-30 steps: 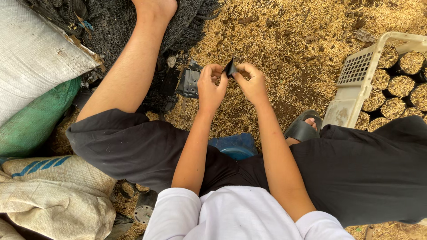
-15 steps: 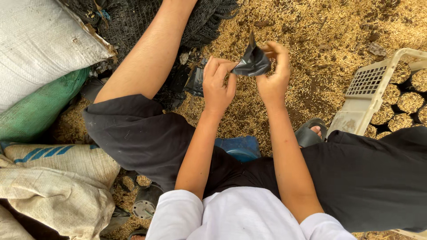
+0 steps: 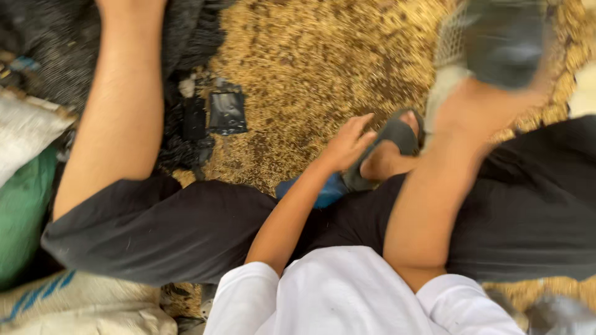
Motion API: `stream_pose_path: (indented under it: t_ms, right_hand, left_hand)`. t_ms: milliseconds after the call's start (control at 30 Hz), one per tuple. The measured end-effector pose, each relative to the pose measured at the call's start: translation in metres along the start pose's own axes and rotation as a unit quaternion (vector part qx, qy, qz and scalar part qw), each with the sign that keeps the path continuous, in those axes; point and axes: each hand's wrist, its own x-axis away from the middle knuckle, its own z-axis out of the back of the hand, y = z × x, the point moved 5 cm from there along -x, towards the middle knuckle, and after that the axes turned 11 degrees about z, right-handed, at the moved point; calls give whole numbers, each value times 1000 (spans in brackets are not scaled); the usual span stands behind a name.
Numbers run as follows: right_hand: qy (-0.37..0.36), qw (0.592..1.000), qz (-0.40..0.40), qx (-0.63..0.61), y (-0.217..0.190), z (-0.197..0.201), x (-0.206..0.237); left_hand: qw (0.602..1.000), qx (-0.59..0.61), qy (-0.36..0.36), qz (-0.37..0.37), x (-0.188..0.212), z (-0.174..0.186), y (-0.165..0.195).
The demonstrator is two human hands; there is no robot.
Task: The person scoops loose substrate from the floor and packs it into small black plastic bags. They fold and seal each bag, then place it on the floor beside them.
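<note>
Nearest to us is the white shirt [image 3: 347,298], soft and smooth, with our two bare forearms running out of its sleeves over black shorts [image 3: 186,229] of a matt, lightly creased cloth. Our left hand [image 3: 347,146] hangs low between the knees with its fingers spread and nothing in it, just above a grey sandal [image 3: 388,139] worn on the foot; beside that sits a blue patch [image 3: 323,189] we cannot identify. Our right hand [image 3: 490,102] is raised close to the camera and heavily blurred; it appears to grip a dark, limp, plastic-looking bag [image 3: 503,43], though we cannot tell how firmly the fingers close on it. Past the hands the ground is a bed of golden husks [image 3: 310,68], loose, dry and grainy. On it, near our left leg, lies another small black plastic bag [image 3: 226,111], flat and glossy, next to a mass of black netting [image 3: 186,37]. To the left are a green sack [image 3: 22,211] and pale woven sacks [image 3: 25,127], coarse in weave. Behind the raised hand shows the pale perforated wall of a plastic crate [image 3: 450,43]. As a judgement, thin plastic held this loosely and swung fast could slip from the fingers or snag and tear on the crate's edge, and loose husk underfoot could let the sandal slide.
</note>
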Motion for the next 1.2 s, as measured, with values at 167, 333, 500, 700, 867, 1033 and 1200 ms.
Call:
stream_pose_path:
  t_ms: [167,333,500,700,867,1033,1200]
  right_hand:
    - [92,937,-318,115,-37,269,14]
    - [45,920,-327,212,-6,374,16]
    - [-12,907,-335,255,43,378,20]
    - [-59,900,-324,284,61,351,19]
    - [-84,898,-311,299,50,338,15]
    - [-100,893,-309,311,40,333,10]
    - [-117,892,-304,313,36,332,6]
  left_hand:
    - [990,-9,-43,-133,-2,-80,27]
    - [976,-76,62,-193,1,-74,73]
    - [974,51,61,-212,6,-61,110]
    - [901,30,-82,-424,96,-110,204]
    - [910,58,-86,-400,128,-157,216]
    - [942,271,-8,-199,95,-142,185]
    - [968,209,97,-102,46,-108,140]
